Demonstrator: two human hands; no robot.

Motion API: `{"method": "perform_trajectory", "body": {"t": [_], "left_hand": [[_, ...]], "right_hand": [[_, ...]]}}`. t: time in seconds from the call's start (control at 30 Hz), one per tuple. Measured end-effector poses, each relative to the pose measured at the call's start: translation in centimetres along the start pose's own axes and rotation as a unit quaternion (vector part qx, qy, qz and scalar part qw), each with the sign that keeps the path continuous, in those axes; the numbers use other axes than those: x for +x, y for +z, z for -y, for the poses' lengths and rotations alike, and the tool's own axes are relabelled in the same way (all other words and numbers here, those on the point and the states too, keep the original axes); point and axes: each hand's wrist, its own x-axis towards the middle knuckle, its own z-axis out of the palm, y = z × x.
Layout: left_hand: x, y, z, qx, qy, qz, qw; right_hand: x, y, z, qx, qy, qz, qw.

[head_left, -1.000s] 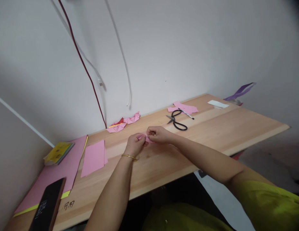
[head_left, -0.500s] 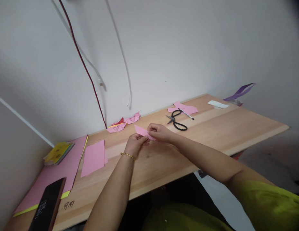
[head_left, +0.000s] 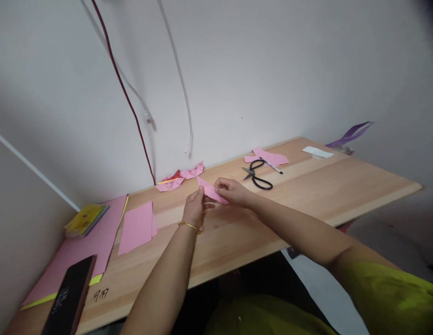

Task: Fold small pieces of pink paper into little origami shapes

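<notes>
A small folded piece of pink paper (head_left: 209, 190) is held between my two hands, just above the wooden table. My left hand (head_left: 195, 204) grips its left side, thumb on top and fingers underneath. With thumb and fingertips pinched together, my right hand (head_left: 231, 190) has the paper's right part. Beyond the hands lie folded pink paper pieces (head_left: 170, 184) with a bit of red and yellow among them. Black-handled scissors (head_left: 253, 174) rest open to the right, beside a pen (head_left: 272, 165) and pink paper scraps (head_left: 277, 157).
Pink sheets (head_left: 136, 228) lie left of my hands. Farther left are a large pink sheet over yellow (head_left: 109, 228), a yellow packet (head_left: 84, 219) and a dark phone (head_left: 69, 295). At the right are a white strip (head_left: 317, 152) and purple ribbon (head_left: 350, 135). A red-black cable (head_left: 123, 88) hangs down the wall.
My left thumb has shifted up and left along the pink paper, and more of the paper's face shows. My right hand keeps its pinch. The view has moved slightly.
</notes>
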Motion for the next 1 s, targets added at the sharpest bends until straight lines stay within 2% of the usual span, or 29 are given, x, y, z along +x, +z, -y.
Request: {"method": "perform_trajectory", "body": {"t": [0.1,0.27,0.4,0.5,0.73,1.0], "left_hand": [[0.02,-0.03,0.23,0.012,0.005,0.012,1.000],[-0.04,-0.17,0.54,0.170,0.004,0.032,0.985],[0.00,-0.32,0.42,0.251,0.041,0.025,0.967],[0.11,-0.47,0.54,0.251,0.056,0.038,0.966],[0.09,-0.71,0.88,0.265,0.030,0.034,0.963],[0.01,-0.44,0.98,0.211,0.030,0.055,0.975]], "right_hand": [[0.01,0.03,0.02,-0.004,0.004,-0.005,1.000],[0.03,0.20,0.01,-0.009,0.004,-0.015,1.000],[0.02,0.38,-0.02,-0.001,0.001,-0.007,1.000],[0.00,0.47,-0.09,0.007,0.006,0.002,1.000],[-0.05,0.51,-0.02,0.013,0.013,0.012,1.000],[0.01,0.17,-0.07,-0.005,0.013,0.013,1.000]]}}
